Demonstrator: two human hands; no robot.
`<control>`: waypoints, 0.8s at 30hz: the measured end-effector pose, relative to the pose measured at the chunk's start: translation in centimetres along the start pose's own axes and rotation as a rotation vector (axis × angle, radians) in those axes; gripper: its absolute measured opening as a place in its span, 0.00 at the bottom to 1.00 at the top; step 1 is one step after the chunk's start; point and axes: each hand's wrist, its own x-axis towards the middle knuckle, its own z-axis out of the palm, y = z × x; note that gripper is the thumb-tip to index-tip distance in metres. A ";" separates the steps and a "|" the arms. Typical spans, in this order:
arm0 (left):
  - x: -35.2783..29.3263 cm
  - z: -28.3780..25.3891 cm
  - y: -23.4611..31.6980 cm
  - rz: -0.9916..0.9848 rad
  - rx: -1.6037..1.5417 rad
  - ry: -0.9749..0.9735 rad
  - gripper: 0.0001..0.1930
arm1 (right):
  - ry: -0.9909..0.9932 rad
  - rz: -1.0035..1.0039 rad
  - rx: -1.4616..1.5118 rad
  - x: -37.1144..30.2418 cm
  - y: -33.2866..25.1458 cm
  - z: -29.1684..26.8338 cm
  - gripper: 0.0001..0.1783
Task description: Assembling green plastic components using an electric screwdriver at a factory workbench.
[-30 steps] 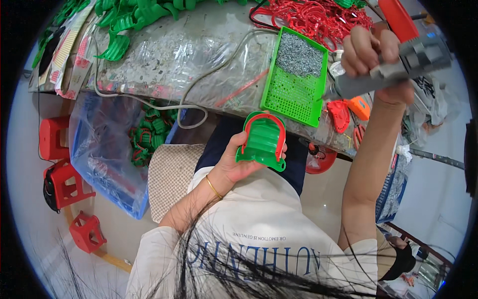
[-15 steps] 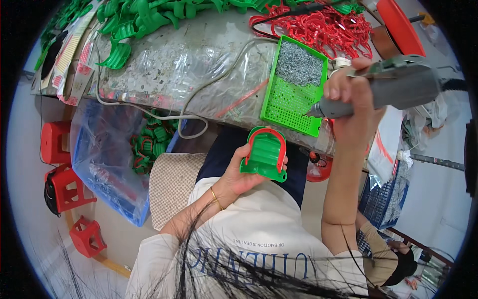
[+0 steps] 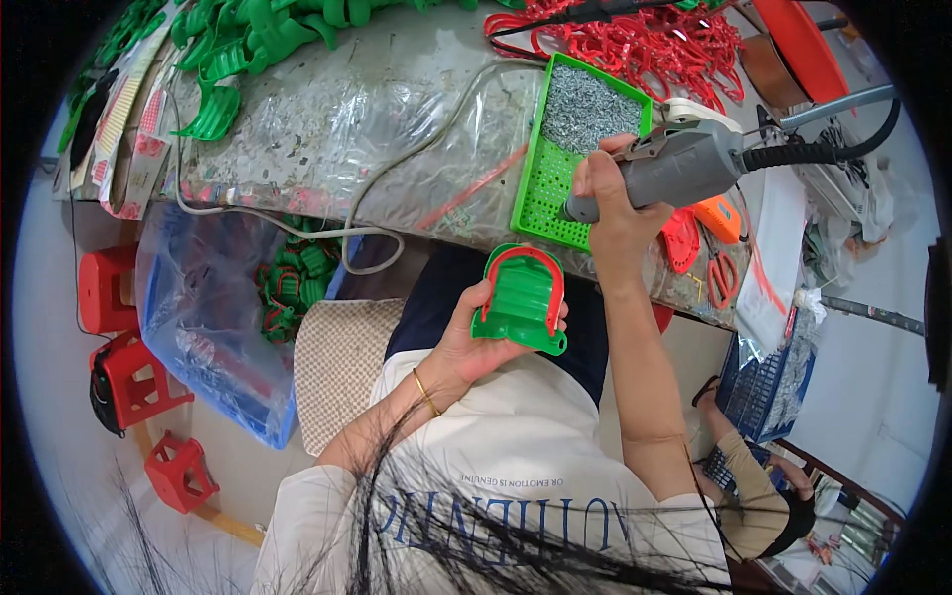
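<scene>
L hand (image 3: pixel 476 337) is holding a green piece (image 3: pixel 521 297) in front of the person's lap, just off the near edge of the worktop (image 3: pixel 297 139); thumb is pressing on its L side, fingertips are showing at its R. A red band (image 3: pixel 526 253) is arching along the piece's upper edge & running down both sides. R hand (image 3: pixel 615 198) is closing round a grey power tool (image 3: pixel 689 164), w/ its nose pointing down-L over the R side of a green tray (image 3: pixel 555 198); can't tell if it's touching. Small metal bits (image 3: pixel 590 104) are filling the tray's far end, holes are showing at the near end.

Red straps (image 3: pixel 645 50) are lying heaped behind the tray, more green parts (image 3: pixel 278 30) are piling up far L. Scissors (image 3: pixel 722 278) are lying R of the tray, nr an orange tool (image 3: pixel 719 218). Below the worktop, L, a blue crate (image 3: pixel 283 421) w/ clear plastic lining is holding green-&-red pcs (image 3: pixel 283 288). Another person (image 3: pixel 759 496) is showing low R.
</scene>
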 end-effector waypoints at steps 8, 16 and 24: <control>-0.1 -0.5 0.1 -0.003 -0.022 -0.013 0.39 | 0.024 -0.005 -0.004 -0.3 0.7 0.3 0.08; -0.1 -0.4 0.2 0.022 -0.012 -0.015 0.39 | -0.012 0.022 -0.041 -0.2 0.9 0.3 0.08; -0.1 -0.4 0.3 -0.011 -0.021 0.005 0.38 | -0.031 0.001 0.126 -0.5 -3.7 1.1 0.10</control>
